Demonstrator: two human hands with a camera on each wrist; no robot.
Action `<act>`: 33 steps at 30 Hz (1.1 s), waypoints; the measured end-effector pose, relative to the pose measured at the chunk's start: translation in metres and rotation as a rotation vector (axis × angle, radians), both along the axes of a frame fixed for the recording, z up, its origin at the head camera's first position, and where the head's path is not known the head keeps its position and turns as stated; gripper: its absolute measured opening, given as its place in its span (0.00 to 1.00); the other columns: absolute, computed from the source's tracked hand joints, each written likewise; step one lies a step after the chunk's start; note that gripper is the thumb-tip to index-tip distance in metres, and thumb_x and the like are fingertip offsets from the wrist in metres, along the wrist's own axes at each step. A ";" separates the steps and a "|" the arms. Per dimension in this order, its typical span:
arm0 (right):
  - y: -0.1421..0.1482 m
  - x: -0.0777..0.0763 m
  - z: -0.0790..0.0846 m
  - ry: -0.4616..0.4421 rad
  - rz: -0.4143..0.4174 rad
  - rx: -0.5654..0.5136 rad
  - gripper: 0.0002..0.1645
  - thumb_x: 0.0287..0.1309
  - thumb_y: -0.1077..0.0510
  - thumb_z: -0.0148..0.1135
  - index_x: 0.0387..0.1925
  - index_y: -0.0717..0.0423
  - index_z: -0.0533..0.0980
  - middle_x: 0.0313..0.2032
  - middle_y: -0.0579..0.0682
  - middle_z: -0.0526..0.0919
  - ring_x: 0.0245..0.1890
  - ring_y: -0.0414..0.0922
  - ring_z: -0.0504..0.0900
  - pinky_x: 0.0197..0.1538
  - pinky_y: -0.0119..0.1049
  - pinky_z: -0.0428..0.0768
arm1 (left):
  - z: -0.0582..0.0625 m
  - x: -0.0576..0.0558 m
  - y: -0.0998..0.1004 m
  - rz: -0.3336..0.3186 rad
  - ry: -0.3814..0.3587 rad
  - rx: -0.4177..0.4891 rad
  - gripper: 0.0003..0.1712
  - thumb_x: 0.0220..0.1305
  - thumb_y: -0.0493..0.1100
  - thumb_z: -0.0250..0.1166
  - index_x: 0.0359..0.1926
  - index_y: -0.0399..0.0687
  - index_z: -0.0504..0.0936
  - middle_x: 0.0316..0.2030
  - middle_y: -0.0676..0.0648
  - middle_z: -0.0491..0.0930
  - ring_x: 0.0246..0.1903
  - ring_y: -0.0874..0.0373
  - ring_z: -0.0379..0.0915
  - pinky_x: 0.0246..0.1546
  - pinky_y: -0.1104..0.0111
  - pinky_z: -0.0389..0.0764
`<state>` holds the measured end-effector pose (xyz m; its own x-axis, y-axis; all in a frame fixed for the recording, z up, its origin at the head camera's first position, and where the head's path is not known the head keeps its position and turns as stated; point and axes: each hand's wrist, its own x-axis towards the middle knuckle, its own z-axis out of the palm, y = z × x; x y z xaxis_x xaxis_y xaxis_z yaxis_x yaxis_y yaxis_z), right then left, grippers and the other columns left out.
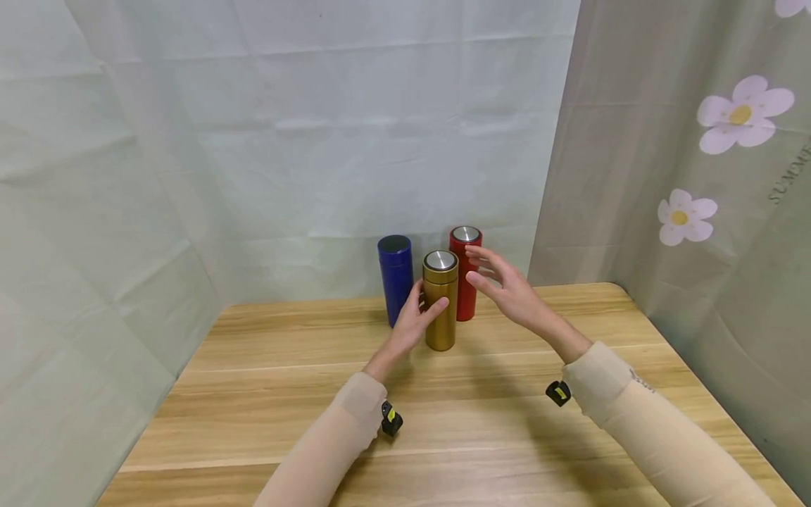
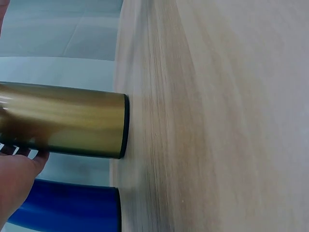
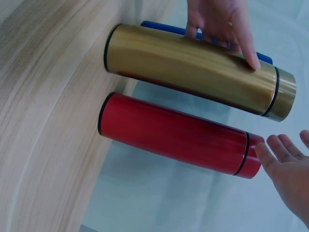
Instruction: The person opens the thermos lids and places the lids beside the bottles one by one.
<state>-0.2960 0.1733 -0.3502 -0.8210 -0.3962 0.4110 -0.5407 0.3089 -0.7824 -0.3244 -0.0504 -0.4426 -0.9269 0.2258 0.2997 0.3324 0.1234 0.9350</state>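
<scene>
A gold thermos flask (image 1: 441, 310) with a silver-topped lid stands upright on the table. My left hand (image 1: 410, 324) holds it from the left, thumb across its near side and fingers behind. Just behind and left is a blue thermos flask (image 1: 396, 278), also upright. The red thermos flask (image 3: 174, 133) stands behind and to the right of the gold one. Beside the red flask's upper part, my right hand (image 1: 507, 289) has its fingers extended and apart, holding nothing. In the right wrist view its fingertips are close to the red lid; whether they touch I cannot tell.
The flasks stand near the back edge of a wood-grain table (image 1: 285, 394). Behind it hangs a pale curtain (image 1: 355, 141), and on the right a grey curtain (image 1: 608, 176) with flower prints. Bare tabletop lies in front of the flasks.
</scene>
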 end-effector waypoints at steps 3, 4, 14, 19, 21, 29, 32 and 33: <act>-0.001 0.000 0.000 -0.005 0.007 -0.003 0.35 0.78 0.48 0.57 0.78 0.56 0.62 0.74 0.57 0.67 0.74 0.59 0.66 0.73 0.63 0.65 | -0.003 0.000 0.000 0.008 -0.008 0.000 0.42 0.74 0.47 0.66 0.80 0.43 0.57 0.73 0.38 0.67 0.71 0.41 0.65 0.71 0.46 0.68; -0.002 0.000 -0.001 -0.006 0.008 -0.004 0.35 0.78 0.49 0.57 0.78 0.56 0.62 0.74 0.57 0.67 0.74 0.59 0.66 0.73 0.63 0.65 | -0.003 0.000 0.000 0.013 -0.008 -0.004 0.43 0.73 0.48 0.67 0.80 0.43 0.57 0.72 0.38 0.67 0.71 0.42 0.66 0.71 0.46 0.68; -0.003 0.000 -0.001 -0.007 0.019 -0.018 0.33 0.77 0.52 0.57 0.77 0.57 0.63 0.74 0.58 0.68 0.73 0.58 0.66 0.73 0.66 0.62 | -0.009 0.000 0.000 0.033 -0.032 -0.074 0.50 0.68 0.53 0.72 0.80 0.45 0.56 0.74 0.39 0.66 0.71 0.43 0.66 0.70 0.47 0.69; -0.004 -0.001 -0.001 -0.004 0.023 -0.016 0.33 0.77 0.53 0.57 0.77 0.57 0.63 0.73 0.58 0.68 0.73 0.59 0.67 0.73 0.65 0.63 | -0.010 0.000 -0.001 0.032 -0.028 -0.069 0.50 0.67 0.52 0.73 0.80 0.42 0.56 0.73 0.38 0.67 0.70 0.43 0.67 0.70 0.46 0.69; -0.004 -0.001 0.000 -0.005 0.020 -0.012 0.33 0.77 0.52 0.57 0.77 0.56 0.63 0.73 0.58 0.68 0.73 0.58 0.67 0.73 0.65 0.63 | -0.010 0.000 0.000 0.033 -0.020 -0.058 0.50 0.67 0.52 0.73 0.80 0.42 0.57 0.72 0.38 0.68 0.70 0.43 0.67 0.70 0.46 0.69; -0.008 0.000 0.002 0.002 0.029 -0.005 0.34 0.77 0.53 0.58 0.77 0.58 0.63 0.74 0.59 0.67 0.73 0.57 0.67 0.75 0.60 0.63 | -0.011 0.000 -0.002 0.055 -0.009 -0.027 0.48 0.65 0.50 0.75 0.77 0.41 0.61 0.71 0.39 0.70 0.69 0.43 0.68 0.69 0.46 0.70; -0.009 0.002 0.003 0.011 0.034 -0.009 0.34 0.77 0.55 0.58 0.77 0.58 0.63 0.74 0.59 0.67 0.73 0.56 0.67 0.75 0.59 0.63 | -0.008 0.003 -0.003 0.064 -0.017 -0.029 0.48 0.65 0.51 0.75 0.77 0.42 0.61 0.71 0.39 0.69 0.70 0.43 0.67 0.70 0.46 0.69; -0.009 0.002 0.003 0.013 0.036 -0.012 0.33 0.77 0.55 0.58 0.77 0.58 0.63 0.74 0.59 0.67 0.73 0.56 0.67 0.75 0.58 0.62 | -0.006 0.004 -0.003 0.065 -0.018 -0.030 0.48 0.65 0.52 0.75 0.77 0.42 0.61 0.71 0.39 0.69 0.70 0.43 0.67 0.70 0.46 0.69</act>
<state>-0.2940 0.1646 -0.3470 -0.8005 -0.4206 0.4269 -0.5620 0.2794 -0.7785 -0.3203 -0.0535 -0.4486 -0.9452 0.1731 0.2769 0.3059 0.1722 0.9364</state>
